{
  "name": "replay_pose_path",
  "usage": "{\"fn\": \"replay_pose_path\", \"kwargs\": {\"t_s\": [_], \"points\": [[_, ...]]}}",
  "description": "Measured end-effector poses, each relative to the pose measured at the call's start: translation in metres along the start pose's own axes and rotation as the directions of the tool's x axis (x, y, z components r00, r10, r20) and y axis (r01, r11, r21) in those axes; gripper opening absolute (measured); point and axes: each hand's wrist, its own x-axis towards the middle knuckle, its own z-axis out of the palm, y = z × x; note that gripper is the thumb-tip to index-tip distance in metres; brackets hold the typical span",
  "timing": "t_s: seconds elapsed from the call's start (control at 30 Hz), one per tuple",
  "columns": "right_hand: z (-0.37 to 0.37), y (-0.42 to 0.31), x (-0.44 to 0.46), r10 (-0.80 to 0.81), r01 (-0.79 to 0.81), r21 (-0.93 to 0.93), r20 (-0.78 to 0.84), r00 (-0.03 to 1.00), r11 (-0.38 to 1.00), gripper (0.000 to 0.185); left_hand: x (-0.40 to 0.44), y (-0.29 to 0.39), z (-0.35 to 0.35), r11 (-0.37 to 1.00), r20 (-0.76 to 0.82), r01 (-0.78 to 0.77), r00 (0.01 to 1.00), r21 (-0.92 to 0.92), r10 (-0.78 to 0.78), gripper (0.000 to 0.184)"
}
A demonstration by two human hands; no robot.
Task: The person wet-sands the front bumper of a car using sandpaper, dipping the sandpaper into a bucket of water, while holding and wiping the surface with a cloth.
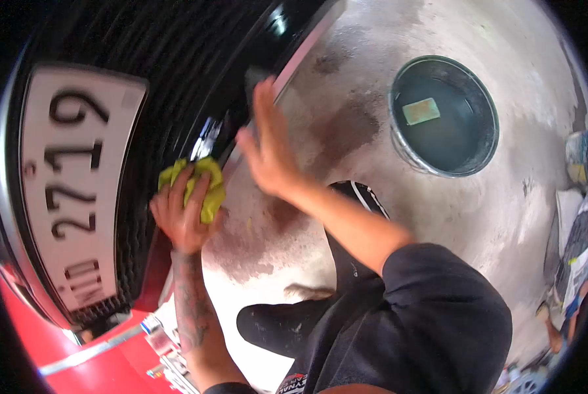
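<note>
My left hand is wrapped around a crumpled yellow-green cloth, pressed to the lower edge of a glossy black car bumper. Just to the right, my right hand is at the bumper's pale lower edge. It is smeared by motion, with fingers stretched and thumb apart. A small grey patch shows by its fingertips; whether the hand holds it I cannot tell. A white number plate with dark characters is fixed to the car left of both hands.
A dark round bucket of cloudy water stands on the wet-stained concrete floor, with a greenish rectangular block in it. Red bodywork is at lower left. Assorted items and part of another person are at the right edge.
</note>
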Motion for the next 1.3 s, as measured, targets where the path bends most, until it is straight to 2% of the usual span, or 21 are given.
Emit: {"fn": "replay_pose_path", "kwargs": {"t_s": [0.13, 0.2, 0.23, 0.33, 0.37, 0.47, 0.53, 0.63, 0.7, 0.77, 0.8, 0.87, 1.0, 1.07, 1.1, 1.13, 1.23, 1.27, 1.3], "points": [[-0.020, 0.024, 0.055, 0.029, -0.027, 0.011, -0.174, 0.984, 1.000, 0.074, 0.002, 0.005, -0.009, 0.999, 0.020, 0.040, 0.999, -0.034, -0.039, 0.060], [-0.028, 0.010, 0.056, 0.066, -0.058, 0.055, -0.158, 0.985, 0.997, 0.073, -0.014, -0.003, -0.011, 0.997, -0.001, 0.008, 1.000, -0.079, -0.008, 0.066], [-0.025, 0.003, 0.049, 0.085, -0.074, 0.076, -0.150, 0.985, 0.994, 0.072, -0.023, -0.006, -0.019, 0.998, 0.004, -0.015, 1.000, -0.068, 0.015, 0.057], [0.033, -0.021, -0.008, 0.052, -0.051, 0.012, -0.151, 0.987, 0.999, 0.073, -0.075, -0.029, -0.036, 0.998, -0.041, -0.041, 0.998, -0.057, 0.038, 0.047], [0.059, -0.034, -0.039, 0.010, -0.011, -0.015, -0.119, 0.993, 1.000, 0.076, -0.096, -0.036, -0.041, 0.999, -0.063, -0.039, 0.997, -0.027, 0.037, 0.041], [0.144, -0.088, -0.153, -0.085, 0.085, -0.020, -0.008, 0.996, 0.996, 0.086, -0.163, -0.060, -0.061, 1.000, -0.076, -0.010, 0.997, 0.022, 0.011, 0.042], [0.181, -0.123, -0.212, 0.053, -0.067, 0.063, 0.195, 0.979, 0.996, 0.091, -0.205, -0.078, -0.075, 0.998, -0.064, -0.006, 0.998, 0.062, 0.010, 0.040], [0.209, -0.112, -0.209, -0.045, 0.043, -0.063, -0.035, 0.998, 0.997, 0.087, -0.274, -0.112, -0.104, 0.979, -0.003, 0.017, 1.000, 0.201, -0.017, 0.037], [0.195, -0.109, -0.165, 0.080, -0.086, -0.031, -0.178, 0.981, 0.996, 0.081, -0.320, -0.141, -0.127, 0.944, 0.036, -0.020, 0.999, 0.328, 0.009, 0.046], [0.174, -0.111, -0.132, 0.142, -0.092, 0.186, -0.272, 0.952, 0.978, 0.075, -0.357, -0.164, -0.146, 0.901, 0.071, -0.052, 0.997, 0.431, 0.023, 0.052], [0.182, -0.113, -0.127, 0.118, -0.115, 0.028, -0.330, 0.937, 0.993, 0.081, -0.371, -0.174, -0.155, 0.889, 0.059, -0.087, 0.996, 0.450, 0.067, 0.048], [0.215, -0.119, -0.152, 0.135, -0.118, 0.070, -0.353, 0.926, 0.991, 0.073, -0.387, -0.193, -0.164, 0.861, 0.031, -0.157, 0.986, 0.483, 0.162, 0.038], [0.314, -0.183, -0.276, 0.080, -0.089, -0.036, -0.193, 0.978, 0.995, 0.078, -0.396, -0.206, -0.156, 0.880, 0.025, -0.157, 0.986, 0.447, 0.164, 0.048], [0.378, -0.203, -0.352, -0.134, 0.125, -0.077, -0.122, 0.983, 0.989, 0.086, -0.397, -0.211, -0.150, 0.907, 0.000, -0.153, 0.986, 0.393, 0.167, 0.050], [0.394, -0.224, -0.385, -0.009, 0.013, -0.066, 0.064, 0.998, 0.998, 0.089, -0.395, -0.211, -0.150, 0.916, 0.006, -0.152, 0.987, 0.370, 0.161, 0.049], [0.405, -0.239, -0.406, 0.111, -0.095, -0.075, 0.244, 0.963, 0.993, 0.091, -0.394, -0.210, -0.151, 0.924, 0.010, -0.151, 0.987, 0.351, 0.157, 0.049], [0.406, -0.241, -0.389, 0.089, -0.089, -0.085, 0.004, 0.996, 0.992, 0.089, -0.399, -0.209, -0.152, 0.939, 0.005, -0.122, 0.992, 0.322, 0.127, 0.058], [0.397, -0.232, -0.374, 0.053, -0.061, -0.082, -0.102, 0.993, 0.995, 0.080, -0.401, -0.209, -0.150, 0.945, -0.004, -0.108, 0.993, 0.309, 0.114, 0.063], [0.379, -0.226, -0.352, 0.099, -0.108, -0.065, -0.124, 0.987, 0.992, 0.079, -0.402, -0.206, -0.148, 0.948, -0.032, -0.087, 0.994, 0.306, 0.102, 0.063]]}}
